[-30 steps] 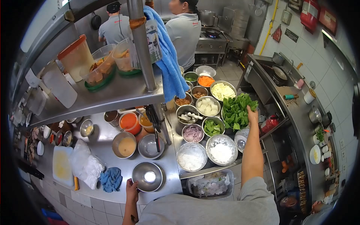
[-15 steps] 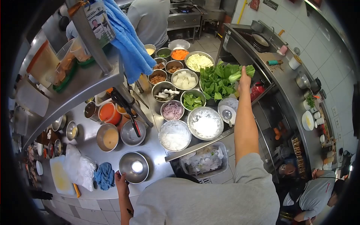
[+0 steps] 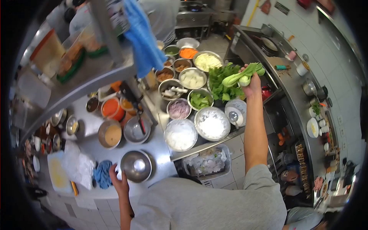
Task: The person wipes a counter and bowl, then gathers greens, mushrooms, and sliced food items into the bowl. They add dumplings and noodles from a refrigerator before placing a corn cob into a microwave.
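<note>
My right hand (image 3: 252,85) is closed around a green leafy vegetable (image 3: 242,75) with pale stalks, held above a bowl of leafy greens (image 3: 223,81). At the lower left, my left hand (image 3: 119,178) has its fingers spread beside the empty metal bowl (image 3: 136,166), next to its left rim. Bowls of chopped greens (image 3: 200,99), white chunks (image 3: 192,78) and sliced purple onion (image 3: 179,109) stand left of the leafy greens. Nearer to me are two bowls of white powder (image 3: 212,123).
A blue cloth (image 3: 102,174) and plastic bags (image 3: 79,165) lie left of the metal bowl. A tub (image 3: 207,163) sits below the counter edge. A metal shelf (image 3: 86,85) juts over the left side. People in grey shirts (image 3: 163,17) are at the far side and lower right.
The vegetable in my right hand now shows its pale stalks, lifted over the leafy greens. My left hand has come off the metal bowl's rim and its fingers have spread. The view has shifted slightly.
</note>
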Available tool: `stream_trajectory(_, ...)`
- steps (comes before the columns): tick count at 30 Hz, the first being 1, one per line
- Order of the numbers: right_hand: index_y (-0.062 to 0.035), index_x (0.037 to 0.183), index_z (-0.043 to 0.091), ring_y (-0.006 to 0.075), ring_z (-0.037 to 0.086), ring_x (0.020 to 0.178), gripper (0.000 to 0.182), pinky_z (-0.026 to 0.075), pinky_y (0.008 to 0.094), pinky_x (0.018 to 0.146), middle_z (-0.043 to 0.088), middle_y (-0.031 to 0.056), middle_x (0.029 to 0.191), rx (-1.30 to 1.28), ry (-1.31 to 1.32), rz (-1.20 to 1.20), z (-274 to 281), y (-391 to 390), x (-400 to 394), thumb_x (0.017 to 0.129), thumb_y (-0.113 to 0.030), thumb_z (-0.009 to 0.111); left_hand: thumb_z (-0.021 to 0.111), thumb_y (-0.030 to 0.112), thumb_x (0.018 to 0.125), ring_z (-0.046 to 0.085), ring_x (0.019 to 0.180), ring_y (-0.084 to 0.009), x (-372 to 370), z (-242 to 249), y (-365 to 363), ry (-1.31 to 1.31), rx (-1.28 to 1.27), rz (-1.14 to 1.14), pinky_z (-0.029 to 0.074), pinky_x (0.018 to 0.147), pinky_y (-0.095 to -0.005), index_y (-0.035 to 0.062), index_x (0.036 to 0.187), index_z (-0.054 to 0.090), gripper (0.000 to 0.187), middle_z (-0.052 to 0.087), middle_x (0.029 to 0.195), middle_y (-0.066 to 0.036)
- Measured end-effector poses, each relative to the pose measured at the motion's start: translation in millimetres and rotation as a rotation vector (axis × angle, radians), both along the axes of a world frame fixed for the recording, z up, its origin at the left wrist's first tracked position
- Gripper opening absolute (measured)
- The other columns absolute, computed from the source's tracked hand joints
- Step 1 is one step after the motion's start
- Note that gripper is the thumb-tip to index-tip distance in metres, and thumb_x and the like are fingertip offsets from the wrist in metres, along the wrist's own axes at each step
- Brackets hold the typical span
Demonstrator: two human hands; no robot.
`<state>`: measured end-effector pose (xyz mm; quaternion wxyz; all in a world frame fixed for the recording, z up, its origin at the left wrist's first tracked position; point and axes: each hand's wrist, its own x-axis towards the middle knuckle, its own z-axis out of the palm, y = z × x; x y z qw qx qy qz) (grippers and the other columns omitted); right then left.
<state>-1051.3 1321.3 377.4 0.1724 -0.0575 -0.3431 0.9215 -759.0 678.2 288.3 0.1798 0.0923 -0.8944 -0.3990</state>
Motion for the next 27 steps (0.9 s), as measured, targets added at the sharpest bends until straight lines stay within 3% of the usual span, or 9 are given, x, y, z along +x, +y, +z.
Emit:
stream_trajectory(4,-0.0012,0.113,0.059,0.0276,0.066,0.085,0.043,0.056,0.0389,0.080,0.067,0.0132,0.093,0.012,0.024,0.457,6,-138,73,0.101,-0.042,0.052,0.061,0.007,0.090,0.060,0.112,-0.0210,-31,68,49,-0.275,0.695,-0.355,0.051,0.091,-0.0337,-0.0013,0.132,0.052,0.044,0.059,0.129,-0.012)
stream_trajectory(7,-0.0005,0.124,0.055,0.0276,0.067,0.090,0.048,0.056,0.0393,0.083,0.069,0.0150,0.102,-0.033,-0.039,0.764,-11,-259,125,0.100,-0.042,0.053,0.066,0.009,0.089,0.058,0.114,-0.0218,-46,83,73,-0.302,0.813,-0.692,0.048,0.098,-0.0366,0.0011,0.141,0.043,0.057,0.052,0.139,-0.013)
stream_trajectory(10,0.0009,0.139,0.045,0.0287,0.065,0.106,0.059,0.055,0.0427,0.090,0.064,0.0173,0.122,-0.012,-0.152,1.079,-29,-364,172,0.101,-0.044,0.050,0.065,0.009,0.086,0.065,0.103,-0.0246,-42,67,68,-0.403,0.923,-0.650,0.056,0.082,-0.0368,0.0028,0.145,0.038,0.065,0.057,0.130,-0.017)
stream_trajectory(12,0.0000,0.139,0.046,0.0285,0.064,0.109,0.053,0.052,0.0438,0.094,0.063,0.0169,0.124,0.089,-0.298,0.984,-44,-399,186,0.103,-0.039,0.047,0.062,0.008,0.087,0.066,0.085,-0.0215,-39,45,47,-0.653,1.077,-0.619,0.057,0.069,-0.0347,0.0052,0.144,0.039,0.061,0.063,0.111,-0.014)
stream_trajectory(16,-0.0039,0.137,0.049,0.0253,0.066,0.101,0.047,0.055,0.0400,0.083,0.066,0.0132,0.115,0.107,-0.406,0.894,-65,-424,196,0.104,-0.037,0.048,0.054,0.014,0.096,0.064,0.075,-0.0200,-5,29,-8,-0.545,1.320,-0.364,0.055,0.062,-0.0315,0.0054,0.135,0.044,0.041,0.062,0.100,-0.010)
stream_trajectory(21,-0.0042,0.134,0.050,0.0214,0.066,0.085,0.046,0.055,0.0365,0.073,0.068,0.0113,0.109,0.352,-0.420,0.845,-74,-450,215,0.104,-0.039,0.047,0.055,0.017,0.097,0.064,0.084,-0.0200,14,11,-35,-0.412,1.215,-0.185,0.055,0.067,-0.0319,0.0061,0.137,0.043,0.043,0.060,0.108,-0.011)
stream_trajectory(24,-0.0012,0.130,0.054,0.0183,0.066,0.084,0.056,0.053,0.0336,0.073,0.067,0.0100,0.101,0.919,-0.506,0.838,-60,-482,226,0.096,-0.044,0.060,0.056,0.022,0.098,0.060,0.106,-0.0221,13,1,-40,-0.401,0.945,-0.277,0.052,0.085,-0.0311,0.0058,0.149,0.035,0.058,0.053,0.136,-0.016)
stream_trajectory(25,-0.0012,0.130,0.054,0.0183,0.066,0.084,0.056,0.053,0.0336,0.073,0.067,0.0100,0.101,0.917,-0.513,0.835,-77,-484,226,0.096,-0.044,0.060,0.056,0.022,0.098,0.060,0.106,-0.0221,16,-5,-45,-0.408,0.947,-0.280,0.052,0.085,-0.0311,0.0058,0.149,0.035,0.058,0.053,0.136,-0.016)
stream_trajectory(27,0.0000,0.125,0.058,0.0169,0.066,0.083,0.055,0.052,0.0320,0.072,0.065,0.0096,0.096,1.595,-0.136,0.386,-108,-485,227,0.090,-0.040,0.069,0.060,0.019,0.095,0.055,0.114,-0.0223,27,-16,-58,-0.322,0.357,-0.170,0.051,0.088,-0.0312,0.0051,0.149,0.036,0.061,0.050,0.139,-0.017)
